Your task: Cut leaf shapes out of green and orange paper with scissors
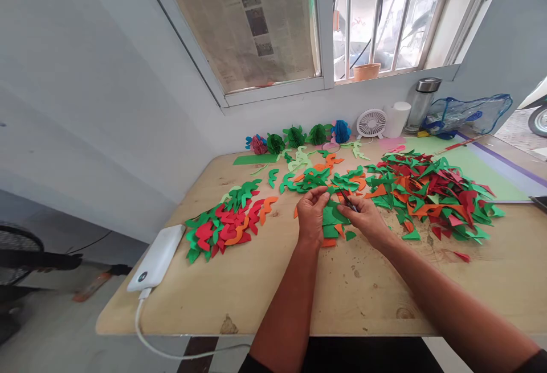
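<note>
Your left grip (314, 210) pinches a small green paper piece (332, 190) between thumb and fingers; your right grip (364, 213) is closed around a pair of small dark scissors (351, 203), blades directed at that piece. The work sits over the middle of the wooden tabletop (363, 304), well in from the near edge. Blade opening cannot be determined at this size.

Completed portion, as judged from the layout: a heap of scalloped green, red and orange paper shapes (233, 222) lies toward the left edge, and a loose band of curved green paper cutouts (314, 178) lies beyond your hands toward the back edge. A large mound of jagged mixed-colour paper scraps (431, 191), toward the right edge, appears to be trimmings; its size suggests that much of the cutting is done.

Remaining portion: the piece in your left grip appears unfinished. Directly beneath your hands, a group of flat green paper pieces (330, 213) appears to await trimming, with orange paper bits (329, 242) at its near side. The exact count left cannot be told, since your hands cover part of the group.
</note>
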`<action>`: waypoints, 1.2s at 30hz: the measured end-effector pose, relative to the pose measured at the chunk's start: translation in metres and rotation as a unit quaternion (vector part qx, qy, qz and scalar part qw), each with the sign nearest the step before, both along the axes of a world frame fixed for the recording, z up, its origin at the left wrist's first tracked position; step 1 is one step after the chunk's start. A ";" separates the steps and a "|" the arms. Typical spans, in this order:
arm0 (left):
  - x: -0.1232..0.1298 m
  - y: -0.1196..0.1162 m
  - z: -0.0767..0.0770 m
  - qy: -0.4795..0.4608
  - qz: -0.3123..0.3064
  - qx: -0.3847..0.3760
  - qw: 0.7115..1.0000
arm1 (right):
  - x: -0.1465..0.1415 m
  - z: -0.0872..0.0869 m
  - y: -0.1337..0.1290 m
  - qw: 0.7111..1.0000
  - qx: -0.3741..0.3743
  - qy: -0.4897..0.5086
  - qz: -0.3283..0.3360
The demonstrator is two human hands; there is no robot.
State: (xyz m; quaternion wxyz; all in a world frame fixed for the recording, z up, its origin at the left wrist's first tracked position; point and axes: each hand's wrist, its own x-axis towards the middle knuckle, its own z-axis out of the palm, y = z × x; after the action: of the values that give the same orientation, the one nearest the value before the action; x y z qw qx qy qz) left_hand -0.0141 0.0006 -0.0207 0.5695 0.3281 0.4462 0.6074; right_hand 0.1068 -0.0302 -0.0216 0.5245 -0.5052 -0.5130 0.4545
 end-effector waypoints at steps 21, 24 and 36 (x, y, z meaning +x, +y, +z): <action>0.001 -0.005 0.004 -0.006 -0.098 -0.051 0.994 | 0.005 -0.005 0.004 0.998 -0.008 0.002 -0.064; 0.005 -0.009 0.005 0.047 -0.155 -0.035 0.986 | 0.007 -0.004 0.005 0.994 -0.034 0.051 -0.088; 0.011 -0.009 0.004 0.003 -0.113 -0.058 0.992 | 0.002 -0.003 0.006 0.983 -0.077 0.150 -0.074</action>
State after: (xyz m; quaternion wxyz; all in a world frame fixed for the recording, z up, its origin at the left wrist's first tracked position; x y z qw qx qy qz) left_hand -0.0028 -0.0086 -0.0171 0.6508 0.3446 0.4428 0.5114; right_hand 0.1090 -0.0246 -0.0249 0.5868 -0.5072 -0.3532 0.5232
